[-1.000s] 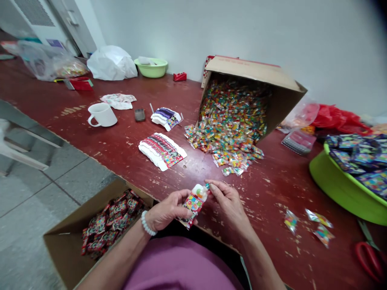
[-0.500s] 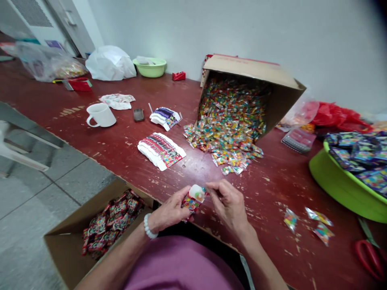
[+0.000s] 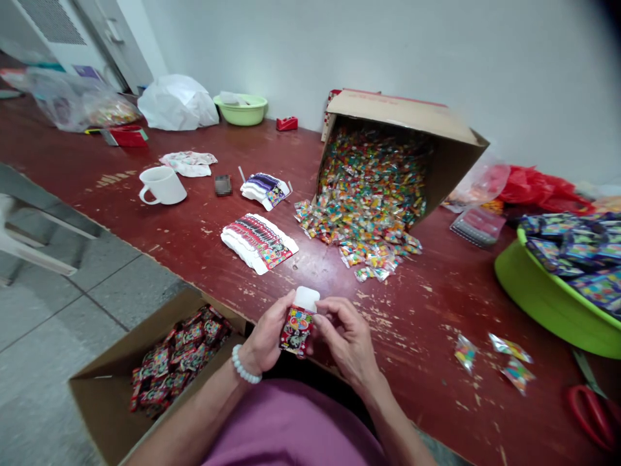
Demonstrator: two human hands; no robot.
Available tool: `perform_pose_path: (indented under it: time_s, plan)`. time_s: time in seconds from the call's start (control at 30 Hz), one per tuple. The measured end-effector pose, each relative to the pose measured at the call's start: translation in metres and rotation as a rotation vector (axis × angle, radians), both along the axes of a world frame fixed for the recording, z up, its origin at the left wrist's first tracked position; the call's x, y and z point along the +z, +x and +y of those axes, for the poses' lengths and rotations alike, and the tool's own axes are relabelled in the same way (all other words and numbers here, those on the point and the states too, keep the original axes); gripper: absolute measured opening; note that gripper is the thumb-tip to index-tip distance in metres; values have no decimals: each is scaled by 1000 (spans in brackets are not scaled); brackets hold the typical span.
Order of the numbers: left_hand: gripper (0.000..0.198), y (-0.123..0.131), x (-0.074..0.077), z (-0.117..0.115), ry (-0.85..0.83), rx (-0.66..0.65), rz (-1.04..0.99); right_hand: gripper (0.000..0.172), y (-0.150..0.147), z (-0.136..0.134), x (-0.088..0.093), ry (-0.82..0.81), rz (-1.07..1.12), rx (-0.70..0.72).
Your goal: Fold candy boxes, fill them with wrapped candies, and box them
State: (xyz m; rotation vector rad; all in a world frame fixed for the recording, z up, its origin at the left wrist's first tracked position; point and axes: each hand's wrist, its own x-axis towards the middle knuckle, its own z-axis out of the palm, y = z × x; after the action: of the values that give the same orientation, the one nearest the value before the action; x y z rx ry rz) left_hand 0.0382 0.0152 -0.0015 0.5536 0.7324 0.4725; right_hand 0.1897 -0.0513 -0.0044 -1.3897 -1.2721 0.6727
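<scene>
In the head view, the left hand (image 3: 264,340), wearing a bead bracelet (image 3: 241,364), and the right hand (image 3: 345,340) are both closed on a red printed packet (image 3: 295,331), their fingers curled tightly against its sides. It sits above the table edge, just beyond the cardboard box (image 3: 99,395) of red packets (image 3: 174,359) at lower left. Its white top (image 3: 306,298) now points straight up between the hands, where it leaned right earlier, and the right fingers have moved down from the top to the packet's side.

No legible print on the packet (image 3: 297,331)
</scene>
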Motion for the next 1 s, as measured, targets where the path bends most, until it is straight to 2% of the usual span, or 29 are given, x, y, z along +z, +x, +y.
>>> perform_pose_path:
  time_s: [0.07, 0.17, 0.3, 0.33, 0.37, 0.43, 0.53, 0.67, 0.73, 0.8, 1.0]
  plan:
    - [44, 1, -3, -3, -11, 63, 35, 14, -8, 0, -2, -9, 60, 32]
    - [40, 3, -4, -8, 69, 133, 96, 16, -11, 3, 1, -59, 131, 88]
    - [42, 3, -3, -11, 256, 114, 113, 15, -5, 10, 5, -168, 285, 56]
    - [41, 3, -3, -11, 284, 101, 116, 18, -5, 11, 5, -204, 344, 35]
    - [40, 3, -4, -11, 296, 88, 121, 29, -4, 12, 5, -240, 392, 30]
    - [41, 2, -4, -11, 275, 44, 133, 40, -4, 12, 6, -295, 409, 77]
    - [51, 1, -2, -9, 197, -36, 87, 21, -3, 10, 8, -255, 252, 131]
    - [53, 1, 3, -5, 118, -97, 32, 16, 1, 8, 9, -26, -138, 158]
    - [50, 3, 3, -4, 87, -107, 64, 16, 2, 8, 9, 8, -224, 200]
    - [51, 4, 1, -5, 88, -98, 92, 18, 1, 9, 9, -58, -150, 192]
    - [72, 7, -5, -9, 194, -80, 87, 19, -4, 12, 9, -286, 190, 131]
